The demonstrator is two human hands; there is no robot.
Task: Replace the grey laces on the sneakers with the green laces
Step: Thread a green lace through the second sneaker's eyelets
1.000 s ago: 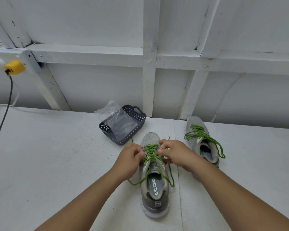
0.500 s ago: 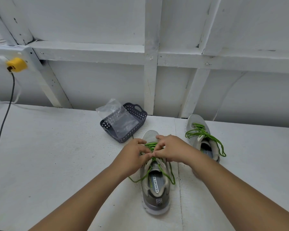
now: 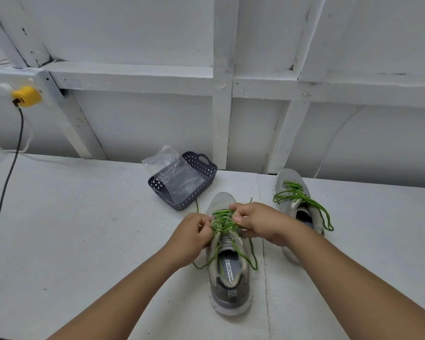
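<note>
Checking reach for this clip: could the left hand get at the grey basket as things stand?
Probably yes. The grey basket sits on the table beyond the left hand, with bare surface between them. But that hand is pinching the green lace and would need to let go.

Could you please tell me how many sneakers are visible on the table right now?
2. One sneaker lies in front of the person, with both hands at its green laces. The other sneaker lies further back to the right, beside it. None seems hidden.
</note>
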